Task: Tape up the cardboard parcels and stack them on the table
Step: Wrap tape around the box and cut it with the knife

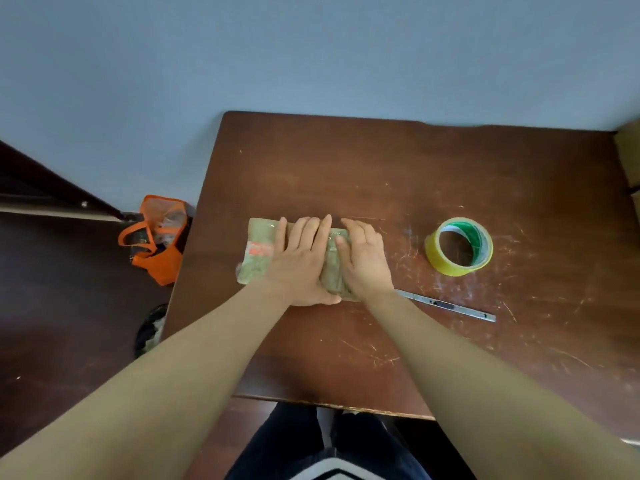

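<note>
A small flat cardboard parcel (pixel 258 252), shiny with clear tape and marked with a red label, lies on the brown table (pixel 346 168) near its left side. My left hand (pixel 301 261) lies flat on the parcel's middle with straight fingers pressing down. My right hand (pixel 363 261) rests on the parcel's right end, fingers extended over its top. A yellow roll of tape (pixel 459 245) with a green inner core lies flat to the right of the parcel, apart from both hands.
A metal utility knife (pixel 446 305) lies on the table just right of my right wrist. Cardboard (pixel 628 154) shows at the table's far right edge. An orange bag (pixel 156 237) and a dark object (pixel 150 330) sit on the floor left of the table.
</note>
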